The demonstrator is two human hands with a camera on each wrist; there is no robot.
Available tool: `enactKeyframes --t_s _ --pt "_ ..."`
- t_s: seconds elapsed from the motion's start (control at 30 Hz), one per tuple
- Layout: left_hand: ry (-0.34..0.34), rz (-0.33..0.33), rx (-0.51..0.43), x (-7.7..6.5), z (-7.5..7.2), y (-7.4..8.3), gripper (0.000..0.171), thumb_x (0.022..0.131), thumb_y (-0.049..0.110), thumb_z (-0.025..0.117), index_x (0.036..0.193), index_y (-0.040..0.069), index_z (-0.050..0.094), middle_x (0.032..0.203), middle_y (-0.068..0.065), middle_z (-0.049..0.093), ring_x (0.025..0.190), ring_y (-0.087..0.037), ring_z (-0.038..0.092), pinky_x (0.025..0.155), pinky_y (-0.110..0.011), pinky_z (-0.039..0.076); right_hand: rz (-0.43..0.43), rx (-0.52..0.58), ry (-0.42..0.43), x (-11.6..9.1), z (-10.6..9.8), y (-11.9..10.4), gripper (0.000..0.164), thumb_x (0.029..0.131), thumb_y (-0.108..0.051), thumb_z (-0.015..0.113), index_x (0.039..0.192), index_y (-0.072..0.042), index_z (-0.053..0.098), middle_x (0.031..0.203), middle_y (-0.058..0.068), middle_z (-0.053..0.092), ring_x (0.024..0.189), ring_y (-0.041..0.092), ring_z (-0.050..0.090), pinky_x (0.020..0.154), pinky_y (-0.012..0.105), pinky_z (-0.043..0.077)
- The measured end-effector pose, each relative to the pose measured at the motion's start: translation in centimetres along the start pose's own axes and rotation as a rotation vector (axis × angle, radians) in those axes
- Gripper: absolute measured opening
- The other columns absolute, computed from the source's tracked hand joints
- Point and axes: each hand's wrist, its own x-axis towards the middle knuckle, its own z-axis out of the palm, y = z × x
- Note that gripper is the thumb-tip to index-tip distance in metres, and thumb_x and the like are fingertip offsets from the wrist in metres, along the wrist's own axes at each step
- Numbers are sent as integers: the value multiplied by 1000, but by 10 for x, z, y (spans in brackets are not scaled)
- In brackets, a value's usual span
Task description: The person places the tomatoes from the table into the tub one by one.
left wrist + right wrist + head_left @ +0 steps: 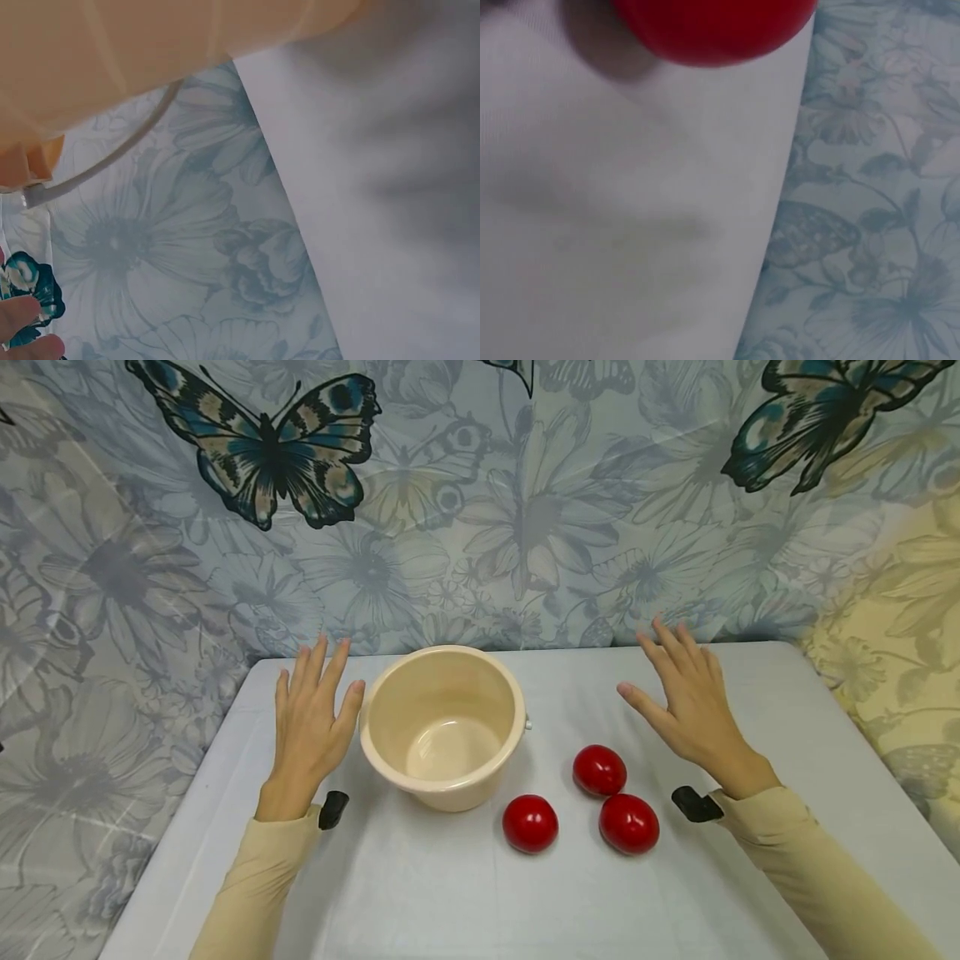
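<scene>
A cream plastic bucket [442, 793] stands upright on the white table, and its inside holds nothing. Just left of it is my left hand [311, 727], fingers spread and straight, holding nothing. In the left wrist view the bucket's side [150, 45] and its pale handle [112, 154] show, with some fingertips [37, 349] at the lower left. My right hand [686, 706] hovers with spread fingers beyond and right of three shiny red balls or tomato-like rounds: one nearest the bucket [530, 823], one farther back [599, 770], one at right [628, 824]. A red round [720, 26] fills the right wrist view's top.
The white table [435, 902] ends at a back edge close behind the bucket and hands. Behind it hangs a floral cloth [525, 527] with butterflies. Each wrist wears a small dark camera, one at the left sleeve [333, 810], one at the right [697, 804].
</scene>
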Motion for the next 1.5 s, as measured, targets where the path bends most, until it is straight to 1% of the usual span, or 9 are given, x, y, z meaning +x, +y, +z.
enactKeyframes --t_s 0.17,0.33,0.47,0.63,0.73,0.93,1.07,1.3,1.5 --pt "-14 -1 -81 -6 -2 3 57 104 45 36 156 21 33 164 -14 26 152 -41 19 119 -68 8 -18 45 9 -6 0 -7 71 96 -44 57 153 -8 36 165 17 20 152 44 12 115 72 10" --pt "3 4 -166 -12 -2 6 55 105 43 37 156 21 34 163 -13 27 152 -39 20 119 -68 9 -43 92 31 -13 -1 -17 68 95 -39 61 151 -7 39 163 20 25 151 46 15 112 74 13" --pt "5 16 -222 -17 -2 11 54 105 40 38 155 19 35 162 -15 30 151 -39 22 118 -69 10 -61 125 32 -19 -1 -24 67 94 -35 62 151 -7 40 163 18 26 151 46 15 112 75 13" --pt "-4 11 -277 -22 -1 14 53 105 35 40 156 22 33 163 -11 28 152 -36 22 118 -69 11 -68 158 20 -26 -1 -33 68 94 -32 64 152 -8 39 163 16 26 152 44 13 112 76 12" --pt "4 16 -306 -24 0 15 52 105 32 40 156 21 34 163 -10 30 152 -35 22 119 -67 12 -67 174 9 -30 -1 -38 69 93 -30 65 152 -8 38 162 16 27 152 44 13 112 76 12" --pt "17 48 -373 -26 3 18 51 105 26 42 155 16 35 161 -11 33 151 -32 25 120 -60 16 -63 211 -11 -38 4 -45 71 91 -24 68 153 -10 37 164 12 26 152 40 16 117 70 14" --pt "-3 38 -416 -29 4 20 52 106 27 42 156 17 33 162 -8 31 152 -30 24 121 -60 17 -55 231 -40 -45 9 -49 73 90 -21 69 154 -12 35 165 8 24 152 38 16 118 68 15" --pt "-31 9 -472 -31 8 22 52 106 25 42 156 19 32 162 -3 31 151 -26 26 122 -55 20 -43 260 -70 -54 16 -57 77 88 -20 72 155 -15 34 165 6 24 152 36 17 116 70 19" --pt "-81 35 -491 -29 11 25 53 105 19 44 156 17 32 162 -2 32 151 -22 26 123 -51 22 -7 276 -113 -63 19 -69 77 88 -24 74 154 -17 35 163 4 27 150 33 24 109 71 30"
